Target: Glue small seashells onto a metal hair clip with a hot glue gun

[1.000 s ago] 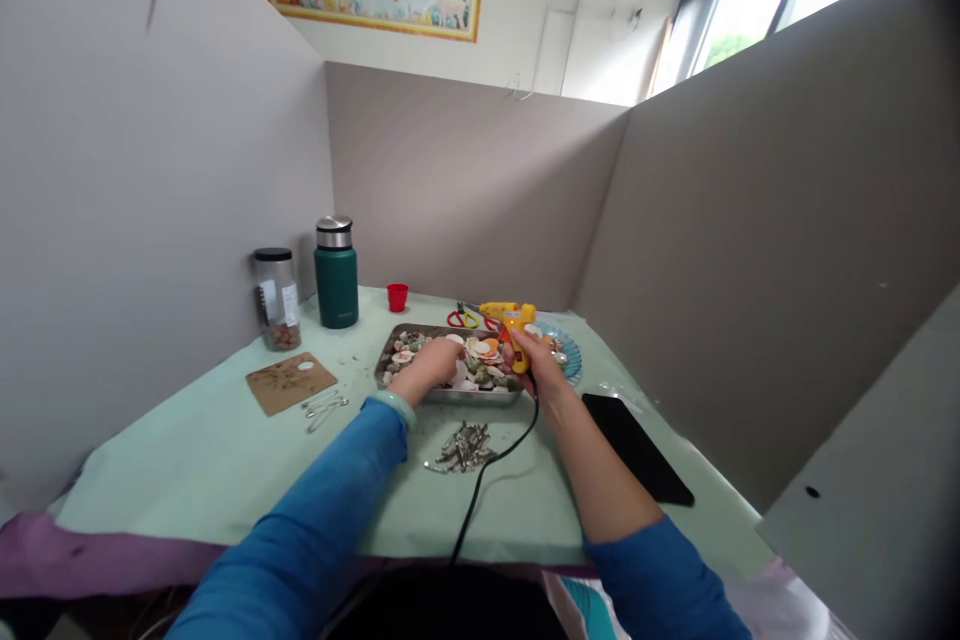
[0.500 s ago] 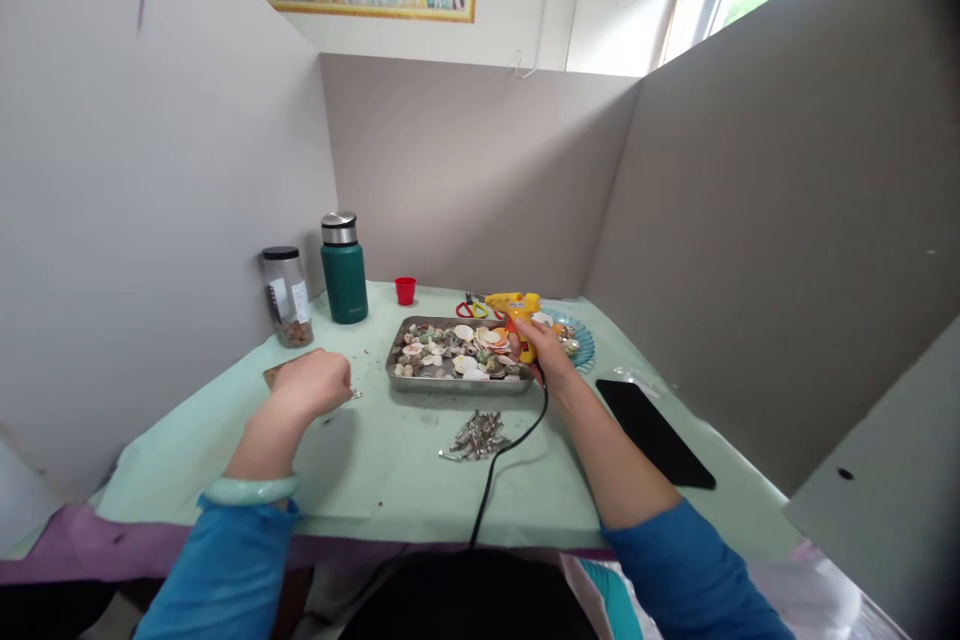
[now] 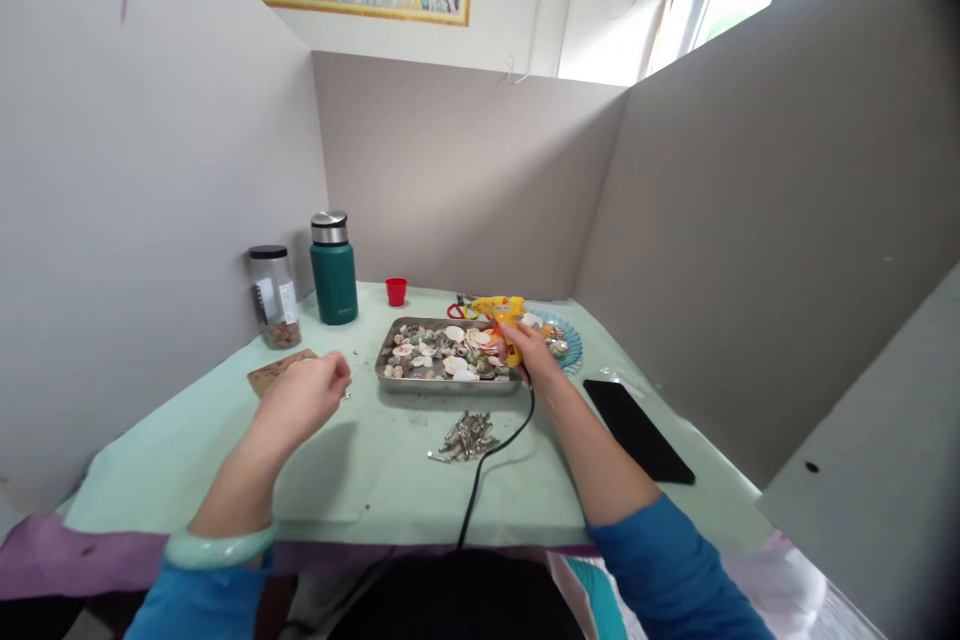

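My right hand (image 3: 531, 352) is wrapped round the grip of a yellow hot glue gun (image 3: 499, 307), its nozzle pointing left above the metal tray (image 3: 450, 386). Shells (image 3: 457, 365) in white, green and orange fill much of that tray. To the left, my left hand (image 3: 307, 395) is held over the table with its fingers pinched together; what they hold, if anything, I cannot make out. Behind it lies a brown board (image 3: 266, 378), partly covered by the hand. A tiny shiny metal piece (image 3: 345, 397) shows beside the fingers. Small metal clips (image 3: 466, 437) lie heaped in front of the tray.
A black cord (image 3: 480, 470) runs from the glue gun to the table's front edge. At the back left stand a jar (image 3: 274, 300), a green bottle (image 3: 334, 280) and a red cup (image 3: 396, 292). A blue plate (image 3: 574, 345) and a black slab (image 3: 637, 430) lie right. Partitions enclose the table.
My left hand has turned and lifted slightly, its fingers now showing more, and more of the brown board is uncovered. The whole view has shifted a little. The right hand keeps the glue gun.
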The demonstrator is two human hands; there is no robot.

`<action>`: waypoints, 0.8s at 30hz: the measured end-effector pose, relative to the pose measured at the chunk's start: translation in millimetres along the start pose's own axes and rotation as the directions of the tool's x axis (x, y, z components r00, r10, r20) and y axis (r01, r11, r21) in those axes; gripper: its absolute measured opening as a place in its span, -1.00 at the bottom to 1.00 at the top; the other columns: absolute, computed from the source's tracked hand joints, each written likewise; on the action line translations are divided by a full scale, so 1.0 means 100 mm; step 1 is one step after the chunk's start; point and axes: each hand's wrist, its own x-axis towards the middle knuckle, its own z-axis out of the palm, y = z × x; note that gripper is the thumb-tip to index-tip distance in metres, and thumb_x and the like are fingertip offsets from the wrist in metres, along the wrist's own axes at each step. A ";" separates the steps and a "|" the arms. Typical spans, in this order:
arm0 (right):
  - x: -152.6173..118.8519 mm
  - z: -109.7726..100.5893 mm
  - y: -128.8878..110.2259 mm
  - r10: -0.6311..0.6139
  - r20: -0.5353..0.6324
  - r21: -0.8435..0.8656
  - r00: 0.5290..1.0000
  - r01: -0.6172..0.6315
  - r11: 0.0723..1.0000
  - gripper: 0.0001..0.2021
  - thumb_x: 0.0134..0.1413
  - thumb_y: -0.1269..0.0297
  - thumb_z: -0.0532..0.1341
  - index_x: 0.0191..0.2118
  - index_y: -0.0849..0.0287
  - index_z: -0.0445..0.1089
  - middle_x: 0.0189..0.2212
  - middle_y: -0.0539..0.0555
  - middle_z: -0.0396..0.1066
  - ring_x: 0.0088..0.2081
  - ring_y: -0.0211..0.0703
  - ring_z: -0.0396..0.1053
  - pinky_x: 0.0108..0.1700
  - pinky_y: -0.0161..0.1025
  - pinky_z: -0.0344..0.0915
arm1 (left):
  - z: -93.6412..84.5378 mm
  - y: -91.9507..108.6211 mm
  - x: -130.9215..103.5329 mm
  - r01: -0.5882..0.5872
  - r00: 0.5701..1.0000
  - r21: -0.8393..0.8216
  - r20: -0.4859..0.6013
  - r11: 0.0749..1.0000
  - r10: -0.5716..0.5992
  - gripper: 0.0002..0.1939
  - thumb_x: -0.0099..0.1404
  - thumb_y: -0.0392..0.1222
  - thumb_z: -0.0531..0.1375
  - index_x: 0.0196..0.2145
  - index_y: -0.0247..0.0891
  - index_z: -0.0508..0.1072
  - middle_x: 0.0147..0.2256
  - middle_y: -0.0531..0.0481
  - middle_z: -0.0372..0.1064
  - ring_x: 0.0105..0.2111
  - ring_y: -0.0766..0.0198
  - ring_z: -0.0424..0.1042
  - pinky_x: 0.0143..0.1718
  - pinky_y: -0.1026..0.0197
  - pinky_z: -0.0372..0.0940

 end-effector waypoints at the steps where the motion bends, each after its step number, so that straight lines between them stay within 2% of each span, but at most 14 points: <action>1: 0.00 0.00 0.01 -0.015 0.010 -0.025 1.000 0.015 1.000 -0.70 -0.01 0.00 0.16 -0.43 0.18 0.34 -0.67 -0.05 0.28 -0.62 -0.31 0.17 -0.57 -0.36 0.08 | -0.01 0.12 0.01 -0.045 0.999 -0.045 -0.021 0.998 0.044 -0.79 0.19 -0.14 0.01 -0.34 -0.19 0.41 -0.39 -0.04 0.46 -0.35 0.16 0.43 -0.38 0.25 0.19; 3: 0.01 0.00 0.04 -0.040 0.029 -0.152 0.999 0.044 0.987 -0.69 0.02 0.00 0.14 -0.45 0.17 0.33 -0.65 -0.04 0.30 -0.60 -0.29 0.20 -0.53 -0.35 0.11 | -0.01 0.39 0.05 -0.171 0.985 -0.101 -0.043 0.980 0.167 -0.78 0.19 -0.13 0.01 -0.34 -0.18 0.43 -0.40 -0.01 0.47 -0.35 0.18 0.43 -0.37 0.26 0.18; 5: 0.01 0.00 0.06 -0.092 0.061 -0.388 0.994 0.109 0.915 -0.72 0.02 0.04 0.14 -0.37 0.17 0.38 -0.57 -0.01 0.37 -0.53 -0.24 0.27 -0.47 -0.32 0.16 | -0.01 0.66 0.11 -0.273 0.958 -0.089 -0.116 0.958 0.263 -0.78 0.18 -0.15 0.01 -0.36 -0.17 0.44 -0.37 -0.01 0.47 -0.34 0.17 0.42 -0.38 0.25 0.17; 8: 0.00 0.00 0.09 -0.197 0.061 -0.759 0.978 0.174 0.627 -0.67 -0.03 0.10 0.19 -0.13 0.09 0.41 -0.34 0.05 0.48 -0.33 -0.11 0.37 -0.31 -0.27 0.19 | -0.01 0.98 0.26 -0.355 0.904 -0.037 -0.266 0.934 0.334 -0.80 0.16 -0.16 0.03 -0.40 -0.18 0.44 -0.33 -0.05 0.46 -0.33 0.16 0.40 -0.37 0.23 0.16; 10: -0.01 0.00 0.10 -0.176 0.093 -0.864 0.980 0.167 0.474 -0.62 -0.05 0.09 0.22 -0.06 0.03 0.38 -0.26 0.06 0.48 -0.26 -0.06 0.39 -0.28 -0.25 0.19 | 0.01 1.11 0.39 -0.368 0.886 -0.066 -0.329 0.928 0.327 -0.82 0.15 -0.17 0.05 -0.43 -0.19 0.44 -0.35 -0.06 0.46 -0.35 0.15 0.40 -0.38 0.23 0.16; 12: -0.01 -0.01 0.11 -0.144 0.111 -0.912 0.983 0.159 0.378 -0.58 -0.05 0.03 0.22 -0.03 0.01 0.37 -0.25 0.07 0.48 -0.25 -0.04 0.40 -0.28 -0.26 0.18 | 0.08 1.17 0.54 -0.341 0.893 -0.177 -0.368 0.923 0.260 -0.84 0.12 -0.17 0.08 -0.44 -0.20 0.45 -0.41 -0.06 0.45 -0.38 0.16 0.40 -0.39 0.23 0.17; 13: -0.01 -0.01 0.11 -0.136 0.131 -0.925 0.982 0.171 0.340 -0.58 -0.05 0.00 0.21 -0.05 0.01 0.38 -0.26 0.07 0.48 -0.25 -0.04 0.40 -0.28 -0.26 0.18 | 0.13 1.18 0.62 -0.323 0.910 -0.282 -0.357 0.903 0.214 -0.85 0.11 -0.16 0.10 -0.44 -0.22 0.44 -0.45 -0.04 0.44 -0.44 0.18 0.40 -0.42 0.23 0.18; 14: 0.00 -0.01 0.12 -0.129 0.150 -0.933 0.980 0.183 0.310 -0.60 -0.04 -0.03 0.20 -0.08 0.02 0.41 -0.28 0.08 0.49 -0.25 -0.04 0.40 -0.29 -0.26 0.18 | 0.20 1.18 0.68 -0.290 0.937 -0.427 -0.307 0.857 0.165 -0.85 0.10 -0.14 0.12 -0.44 -0.23 0.44 -0.50 -0.02 0.41 -0.52 0.23 0.38 -0.47 0.25 0.18; 15: 0.00 -0.01 0.12 -0.121 0.167 -0.937 0.979 0.196 0.290 -0.62 -0.03 -0.05 0.19 -0.13 0.03 0.43 -0.30 0.08 0.49 -0.26 -0.05 0.39 -0.29 -0.26 0.18 | 0.28 1.16 0.74 -0.247 0.964 -0.589 -0.228 0.769 0.135 -0.83 0.10 -0.11 0.13 -0.42 -0.25 0.42 -0.55 0.02 0.38 -0.60 0.28 0.34 -0.53 0.27 0.18; 17: 0.00 -0.01 0.13 -0.110 0.195 -0.932 0.975 0.219 0.288 -0.66 0.01 -0.05 0.16 -0.23 0.06 0.48 -0.35 0.09 0.48 -0.28 -0.07 0.39 -0.30 -0.27 0.17 | 0.44 1.11 0.83 -0.165 0.986 -0.807 -0.125 0.568 0.110 -0.79 0.07 -0.06 0.17 -0.41 -0.27 0.39 -0.62 0.08 0.32 -0.69 0.34 0.27 -0.61 0.30 0.15; 19: 0.01 -0.01 0.12 -0.142 0.203 -0.910 0.969 0.240 0.337 -0.70 0.07 0.01 0.14 -0.29 0.09 0.49 -0.36 0.09 0.48 -0.29 -0.10 0.38 -0.28 -0.27 0.18 | 0.58 1.05 0.87 -0.106 0.993 -0.880 -0.073 0.464 0.089 -0.76 0.01 -0.04 0.22 -0.44 -0.28 0.37 -0.67 0.12 0.27 -0.73 0.38 0.23 -0.65 0.33 0.12; 21: 0.02 0.01 0.09 -0.238 0.169 -0.860 0.956 0.261 0.438 -0.72 0.11 0.08 0.12 -0.27 0.12 0.48 -0.32 0.10 0.47 -0.28 -0.14 0.37 -0.23 -0.27 0.20 | 0.66 1.01 0.87 -0.074 0.994 -0.893 -0.031 0.443 0.103 -0.74 -0.01 -0.04 0.24 -0.45 -0.29 0.38 -0.69 0.12 0.25 -0.74 0.39 0.22 -0.67 0.34 0.11; 24: 0.03 0.05 0.05 -0.356 0.057 -0.700 0.933 0.292 0.652 -0.70 0.12 0.11 0.11 -0.12 0.14 0.41 -0.31 0.08 0.46 -0.35 -0.20 0.36 -0.25 -0.27 0.24 | 0.68 1.02 0.82 -0.097 0.987 -0.873 -0.022 0.478 0.161 -0.74 0.00 -0.03 0.24 -0.45 -0.31 0.42 -0.72 0.10 0.25 -0.73 0.39 0.23 -0.65 0.35 0.12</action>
